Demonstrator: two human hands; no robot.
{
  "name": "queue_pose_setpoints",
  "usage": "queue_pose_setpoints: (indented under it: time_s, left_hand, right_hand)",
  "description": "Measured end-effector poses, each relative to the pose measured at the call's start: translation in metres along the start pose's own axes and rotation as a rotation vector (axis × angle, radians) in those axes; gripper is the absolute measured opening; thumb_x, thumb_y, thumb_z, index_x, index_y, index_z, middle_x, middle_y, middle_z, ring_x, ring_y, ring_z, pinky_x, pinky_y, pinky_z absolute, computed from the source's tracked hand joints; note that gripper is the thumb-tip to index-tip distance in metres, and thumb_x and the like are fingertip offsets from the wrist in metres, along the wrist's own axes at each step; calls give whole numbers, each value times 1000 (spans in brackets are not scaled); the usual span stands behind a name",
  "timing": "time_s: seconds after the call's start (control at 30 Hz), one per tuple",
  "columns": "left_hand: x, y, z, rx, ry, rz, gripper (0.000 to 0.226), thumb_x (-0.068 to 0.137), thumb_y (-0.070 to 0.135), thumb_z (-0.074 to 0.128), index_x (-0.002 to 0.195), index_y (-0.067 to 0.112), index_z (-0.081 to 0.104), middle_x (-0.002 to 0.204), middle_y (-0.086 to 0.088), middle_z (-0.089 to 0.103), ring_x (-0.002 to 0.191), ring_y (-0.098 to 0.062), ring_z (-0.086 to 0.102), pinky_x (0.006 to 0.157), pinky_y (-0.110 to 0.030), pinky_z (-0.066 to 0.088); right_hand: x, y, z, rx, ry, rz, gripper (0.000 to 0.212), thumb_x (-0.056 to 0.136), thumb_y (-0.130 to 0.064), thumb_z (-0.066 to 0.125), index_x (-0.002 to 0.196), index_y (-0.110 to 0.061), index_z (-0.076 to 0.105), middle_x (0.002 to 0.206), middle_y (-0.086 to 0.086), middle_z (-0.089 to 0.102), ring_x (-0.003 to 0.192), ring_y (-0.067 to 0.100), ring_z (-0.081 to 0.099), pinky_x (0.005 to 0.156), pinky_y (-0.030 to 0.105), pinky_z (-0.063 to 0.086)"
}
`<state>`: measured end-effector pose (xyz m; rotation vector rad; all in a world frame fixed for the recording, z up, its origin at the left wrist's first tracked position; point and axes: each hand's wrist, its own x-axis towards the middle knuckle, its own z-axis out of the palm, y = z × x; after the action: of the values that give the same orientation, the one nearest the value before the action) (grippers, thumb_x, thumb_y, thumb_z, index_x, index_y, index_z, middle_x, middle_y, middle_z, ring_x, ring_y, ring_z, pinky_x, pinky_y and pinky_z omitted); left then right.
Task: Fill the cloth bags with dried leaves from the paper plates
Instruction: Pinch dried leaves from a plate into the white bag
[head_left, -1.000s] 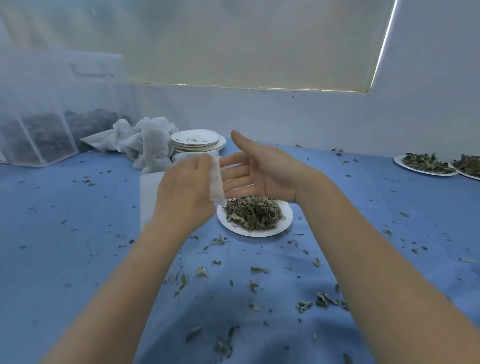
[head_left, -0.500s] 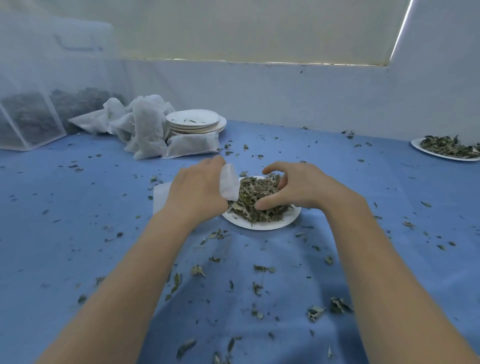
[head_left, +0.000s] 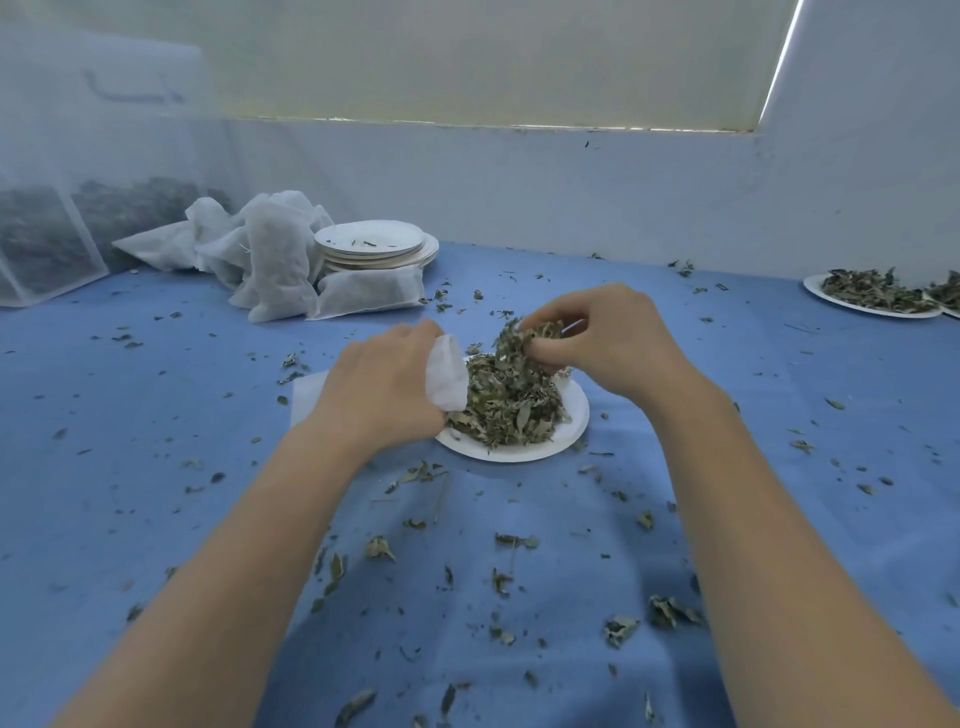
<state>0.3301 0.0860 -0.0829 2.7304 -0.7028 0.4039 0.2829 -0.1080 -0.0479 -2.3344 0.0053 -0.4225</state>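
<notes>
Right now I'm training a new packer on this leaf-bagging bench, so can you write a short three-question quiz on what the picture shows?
1. True or false: the right hand grips a clump of dried leaves above the paper plate.
2. What does the left hand hold?
A. a spoon
B. a white cloth bag
C. an empty plate
3. Fill in: the stack of empty plates sits at the far left, right beside the pile of ______ bags.

Key: 1 true; 2 B; 3 cloth.
</notes>
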Motion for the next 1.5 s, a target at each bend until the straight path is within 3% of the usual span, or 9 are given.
queue_pose_setpoints:
  time_s: [0.1, 0.23, 0.5, 0.8, 0.9, 1.1, 1.3, 1.43, 1.5]
  left_hand:
    - [0, 0, 1, -19, 17, 5, 39, 73, 25, 63, 107, 18, 45, 100, -2, 54, 91, -28, 53, 77, -36, 41]
    - [1, 0, 1, -78, 49, -26, 49, 68, 28, 68, 111, 18, 46, 99, -2, 54, 89, -27, 52, 69, -33, 36]
    - [2, 4, 4, -124, 109, -32, 48, 68, 32, 70, 109, 19, 47, 97, -1, 57, 88, -25, 54, 68, -33, 41]
    - [0, 9, 5, -218, 177, -42, 36, 70, 35, 64, 93, 21, 40, 87, 5, 51, 78, -21, 51, 62, -31, 35]
    - [1, 7, 5, -254, 191, -53, 41, 70, 33, 67, 104, 20, 48, 88, 7, 54, 82, -20, 54, 64, -30, 38]
    - [-2, 15, 7, -293, 196, -22, 43, 70, 32, 67, 108, 21, 50, 84, 8, 55, 81, -20, 55, 62, -31, 41]
    - [-1, 14, 8, -303, 201, -41, 46, 69, 33, 67, 109, 22, 48, 73, 12, 51, 75, -19, 52, 54, -26, 36]
    - [0, 9, 7, -349, 217, -65, 48, 69, 36, 69, 110, 26, 47, 87, 8, 57, 84, -18, 54, 68, -33, 45]
    - [0, 9, 7, -371, 230, -70, 49, 68, 37, 69, 112, 26, 47, 93, 7, 58, 86, -17, 54, 72, -34, 47]
  right_hand:
    - [0, -6, 0, 63, 45, -37, 17, 76, -16, 71, 88, -27, 75, 65, -8, 65, 63, 3, 57, 44, 3, 32]
    - [-1, -14, 4, -10, 3, -111, 19, 74, -15, 71, 81, -33, 73, 57, -17, 53, 55, -9, 50, 48, 2, 33]
    - [2, -25, 24, -84, -71, -172, 21, 75, -17, 72, 87, -35, 70, 68, -17, 54, 65, -2, 53, 61, 2, 38]
    - [0, -28, 27, 150, -294, -138, 24, 87, -18, 58, 109, -28, 58, 93, -12, 73, 84, 1, 61, 72, 8, 43]
    - [1, -28, 29, 240, -206, -144, 28, 82, -12, 66, 106, -22, 58, 95, -8, 71, 87, 8, 65, 80, 21, 51]
    - [1, -28, 39, 180, 57, -204, 26, 75, -7, 70, 77, -26, 52, 68, -11, 57, 64, 4, 54, 61, 8, 41]
    - [0, -27, 33, 290, -72, -182, 23, 80, -6, 64, 90, -25, 58, 77, -9, 72, 74, 4, 63, 70, 14, 48]
    - [0, -23, 19, 305, -97, -140, 24, 84, -12, 59, 101, -29, 60, 88, -14, 72, 77, -2, 62, 65, 11, 44]
    - [1, -20, 18, 245, -104, -82, 27, 85, -15, 59, 105, -33, 62, 101, -12, 67, 89, 1, 62, 72, 14, 45]
